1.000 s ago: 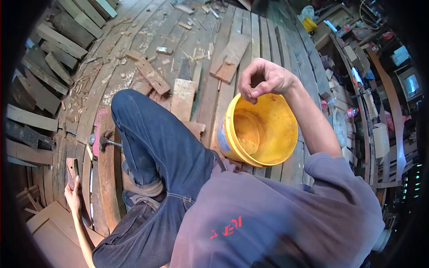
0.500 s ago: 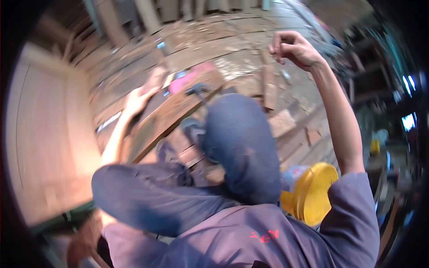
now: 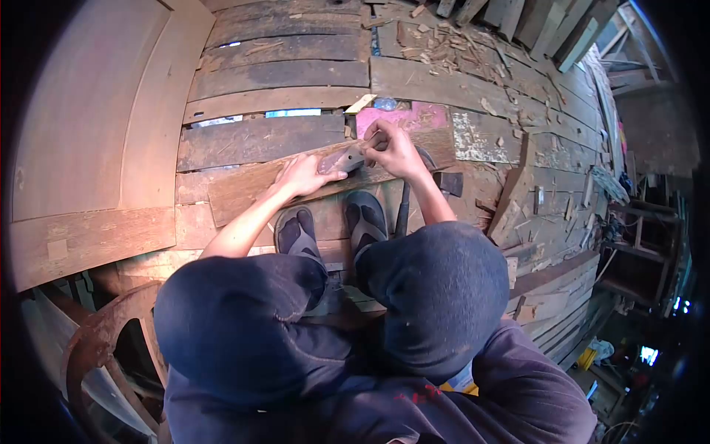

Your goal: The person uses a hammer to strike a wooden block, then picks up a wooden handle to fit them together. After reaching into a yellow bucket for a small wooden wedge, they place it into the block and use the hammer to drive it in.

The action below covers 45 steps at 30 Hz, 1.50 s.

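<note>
Fingers (image 3: 299, 163), left hand (image 3: 303, 176) parted around block (image 3: 342, 158), right hand (image 3: 396, 152) curled against it

Right hand (image 3: 393, 153) lowered, now at wooden block (image 3: 340, 160)

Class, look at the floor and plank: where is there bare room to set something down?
Bare floorboards lie between the wooden panel and the pink board, despite open gaps. The plank's left end is free beside the left hand. Crowded: mid-plank, where both hands meet the wooden piece; near the right hand; among wood chips.
</note>
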Motion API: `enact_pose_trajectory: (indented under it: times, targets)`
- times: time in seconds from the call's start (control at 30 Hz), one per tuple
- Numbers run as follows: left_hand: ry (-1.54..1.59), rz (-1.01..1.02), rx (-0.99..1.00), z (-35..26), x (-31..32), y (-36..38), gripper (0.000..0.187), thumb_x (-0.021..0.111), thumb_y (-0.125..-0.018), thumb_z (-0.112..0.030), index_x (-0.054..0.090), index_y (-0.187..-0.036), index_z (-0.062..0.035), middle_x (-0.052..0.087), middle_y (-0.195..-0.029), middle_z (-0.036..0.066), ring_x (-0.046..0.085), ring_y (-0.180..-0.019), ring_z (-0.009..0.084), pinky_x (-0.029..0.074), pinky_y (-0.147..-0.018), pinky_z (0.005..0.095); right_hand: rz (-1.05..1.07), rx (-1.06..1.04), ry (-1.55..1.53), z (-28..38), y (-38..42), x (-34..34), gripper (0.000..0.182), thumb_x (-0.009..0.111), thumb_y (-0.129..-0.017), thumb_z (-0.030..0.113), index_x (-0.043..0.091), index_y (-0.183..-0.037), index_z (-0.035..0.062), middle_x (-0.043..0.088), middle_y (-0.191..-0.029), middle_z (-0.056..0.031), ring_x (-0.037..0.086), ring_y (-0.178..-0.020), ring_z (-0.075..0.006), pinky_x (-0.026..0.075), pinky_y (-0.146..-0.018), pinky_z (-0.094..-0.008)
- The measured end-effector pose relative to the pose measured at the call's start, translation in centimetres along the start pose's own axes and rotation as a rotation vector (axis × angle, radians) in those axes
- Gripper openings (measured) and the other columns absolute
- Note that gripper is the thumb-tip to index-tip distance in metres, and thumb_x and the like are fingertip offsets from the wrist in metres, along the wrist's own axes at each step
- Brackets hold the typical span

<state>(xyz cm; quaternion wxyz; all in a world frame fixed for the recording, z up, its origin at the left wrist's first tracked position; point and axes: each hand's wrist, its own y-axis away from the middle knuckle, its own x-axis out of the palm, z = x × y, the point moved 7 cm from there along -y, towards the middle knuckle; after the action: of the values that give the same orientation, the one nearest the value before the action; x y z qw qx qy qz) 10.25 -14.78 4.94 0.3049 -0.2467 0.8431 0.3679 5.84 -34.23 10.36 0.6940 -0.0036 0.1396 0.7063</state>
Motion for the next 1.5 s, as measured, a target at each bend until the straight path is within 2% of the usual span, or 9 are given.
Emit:
enact_pose_trajectory:
  times: [0.23, 0.37, 0.5, 0.67, 0.8, 1.23, 1.33, 1.43, 1.5]
  targets:
    - [0.147, -0.077, 0.002, 1.4, -0.6, -0.1, 0.081, 0.070, -0.078, -0.071, 0.072, -0.116, 0.0004, 0.073, -0.099, 0.027, 0.070, -0.100, 0.0403, 0.052, -0.090, 0.0496, -0.278, -0.378, 0.306, 0.6, 1.7, 2.5, 0.017, 0.067, -0.080, -0.001, 0.073, -0.096, 0.0018, 0.072, -0.094, -0.0142, 0.072, -0.089, -0.0311, 0.056, -0.080, -0.0380]
    - [0.027, -0.053, -0.029, 0.5, -1.4, 0.5, 0.084, 0.070, -0.078, -0.072, 0.071, -0.118, 0.0010, 0.073, -0.097, 0.025, 0.070, -0.099, 0.0402, 0.052, -0.089, 0.0495, -0.368, -0.405, 0.360, -1.3, 0.7, 2.6, 0.018, 0.068, -0.081, 0.001, 0.073, -0.099, 0.0008, 0.071, -0.099, -0.0167, 0.069, -0.099, -0.0350, 0.054, -0.089, -0.0424]
    - [0.064, -0.109, 0.016, 1.6, -0.3, 0.5, 0.087, 0.068, -0.077, -0.074, 0.071, -0.118, 0.0023, 0.073, -0.093, 0.026, 0.071, -0.096, 0.0400, 0.052, -0.088, 0.0494, -0.278, -0.317, 0.198, -2.2, -0.7, 1.7, 0.028, 0.074, -0.080, 0.008, 0.073, -0.107, 0.0015, 0.072, -0.110, -0.0171, 0.067, -0.109, -0.0337, 0.052, -0.096, -0.0414]
    - [0.087, 0.048, -0.054, 1.3, -0.5, 1.5, 0.086, 0.069, -0.078, -0.073, 0.070, -0.120, 0.0013, 0.073, -0.097, 0.025, 0.071, -0.098, 0.0392, 0.052, -0.088, 0.0485, 0.000, -0.395, 0.219, -1.8, -0.6, 3.0, 0.061, 0.079, -0.070, 0.014, 0.066, -0.128, 0.0037, 0.066, -0.128, -0.0169, 0.063, -0.120, -0.0311, 0.049, -0.104, -0.0404]
    - [0.118, -0.020, 0.027, 1.3, -0.1, 1.3, 0.086, 0.069, -0.078, -0.074, 0.070, -0.122, -0.0003, 0.074, -0.101, 0.024, 0.071, -0.099, 0.0388, 0.052, -0.088, 0.0483, 0.100, -0.394, 0.288, -2.2, 0.2, 4.1, 0.070, 0.078, -0.066, 0.018, 0.063, -0.133, 0.0041, 0.062, -0.135, -0.0184, 0.059, -0.127, -0.0355, 0.046, -0.108, -0.0442]
    - [-0.250, -0.079, 0.158, 0.2, 0.5, 1.4, 0.089, 0.058, -0.079, -0.083, 0.072, -0.097, 0.0027, 0.071, -0.079, 0.025, 0.073, -0.083, 0.0399, 0.058, -0.078, 0.0513, 0.034, -0.310, 0.387, -4.9, 1.6, 3.7, 0.070, 0.082, -0.072, 0.016, 0.059, -0.137, 0.0046, 0.061, -0.137, -0.0191, 0.057, -0.129, -0.0371, 0.045, -0.108, -0.0433]
    - [-0.313, -0.118, 0.165, 0.1, 0.7, 1.5, 0.088, 0.057, -0.080, -0.082, 0.072, -0.098, 0.0029, 0.072, -0.079, 0.023, 0.073, -0.084, 0.0395, 0.058, -0.077, 0.0506, -0.013, -0.281, 0.348, -5.0, 1.9, 4.0, 0.068, 0.083, -0.074, 0.015, 0.059, -0.137, 0.0045, 0.061, -0.136, -0.0190, 0.057, -0.129, -0.0370, 0.045, -0.108, -0.0430]
    - [-0.392, -0.065, 0.104, 0.1, 1.1, 1.4, 0.092, 0.056, -0.081, -0.082, 0.067, -0.114, 0.0035, 0.073, -0.085, 0.023, 0.073, -0.088, 0.0381, 0.058, -0.076, 0.0506, -0.045, -0.282, 0.335, -5.1, 2.1, 4.2, 0.067, 0.083, -0.075, 0.013, 0.059, -0.136, 0.0037, 0.061, -0.136, -0.0191, 0.057, -0.129, -0.0372, 0.045, -0.108, -0.0429]
    - [-0.407, -0.142, 0.087, 0.4, 1.4, 1.6, 0.094, 0.057, -0.082, -0.079, 0.061, -0.125, 0.0049, 0.070, -0.104, 0.027, 0.073, -0.091, 0.0391, 0.058, -0.076, 0.0501, -0.061, -0.295, 0.336, -5.1, 2.1, 4.2, 0.066, 0.082, -0.075, 0.013, 0.059, -0.136, 0.0031, 0.061, -0.136, -0.0193, 0.057, -0.129, -0.0374, 0.045, -0.108, -0.0428]
